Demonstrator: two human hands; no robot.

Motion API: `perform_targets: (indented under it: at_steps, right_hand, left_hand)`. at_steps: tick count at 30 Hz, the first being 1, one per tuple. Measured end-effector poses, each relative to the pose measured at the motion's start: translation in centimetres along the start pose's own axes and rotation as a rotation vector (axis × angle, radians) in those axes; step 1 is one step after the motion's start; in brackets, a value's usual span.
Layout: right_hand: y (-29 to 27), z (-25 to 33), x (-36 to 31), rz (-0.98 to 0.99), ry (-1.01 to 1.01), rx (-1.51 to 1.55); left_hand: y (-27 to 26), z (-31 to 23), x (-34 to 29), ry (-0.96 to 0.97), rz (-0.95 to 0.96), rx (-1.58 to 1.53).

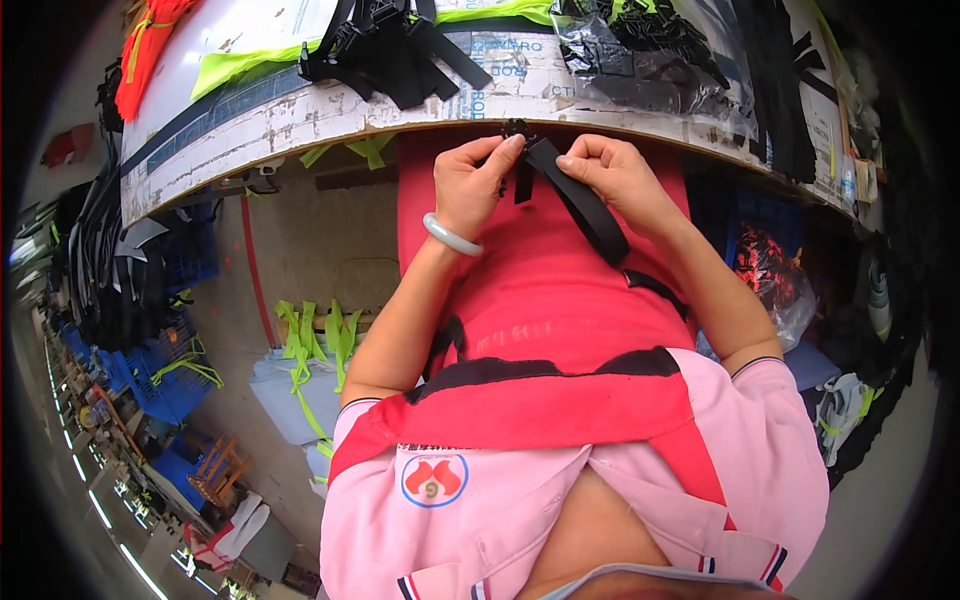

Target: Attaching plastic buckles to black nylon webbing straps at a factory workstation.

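At the table's front edge, my left hand (468, 185) pinches a small black plastic buckle (518, 129) between thumb and fingers. A black webbing strap (580, 205) runs from the buckle and hangs in a loop over my red apron (540, 290). My right hand (622, 182) grips this strap near its upper part, thumb against the curled fingers. Part of the buckle is hidden behind my left fingertips. On the table just beyond lies a pile of black straps with buckles (385, 45).
A clear plastic bag of black buckles (650, 60) lies on the table (270, 125) at the right. Yellow-green strips (250, 70) and an orange piece (145, 60) are at the left. Blue crates (165, 370) stand on the floor, left. More yellow-green strips (325, 335) lie below the table.
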State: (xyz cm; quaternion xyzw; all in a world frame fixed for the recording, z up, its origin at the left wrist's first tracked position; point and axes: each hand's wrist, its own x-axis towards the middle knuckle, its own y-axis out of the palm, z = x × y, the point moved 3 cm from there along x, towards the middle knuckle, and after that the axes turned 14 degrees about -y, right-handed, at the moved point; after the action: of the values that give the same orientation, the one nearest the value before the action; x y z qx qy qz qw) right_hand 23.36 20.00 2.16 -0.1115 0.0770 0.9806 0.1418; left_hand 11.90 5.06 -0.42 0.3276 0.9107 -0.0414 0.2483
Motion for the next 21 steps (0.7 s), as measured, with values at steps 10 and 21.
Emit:
perform_targets:
  at_steps: [10, 21]
  right_hand:
    - [2.6, -0.3, 0.6, -0.085, 0.034, 0.293]
    - [3.1, -1.0, 3.9, 0.227, 0.164, 0.452]
  left_hand:
    - [0.4, 0.0, -0.8, 0.405, -0.105, 0.006]
    - [-2.1, -0.4, -1.7, 0.133, 0.049, -0.158]
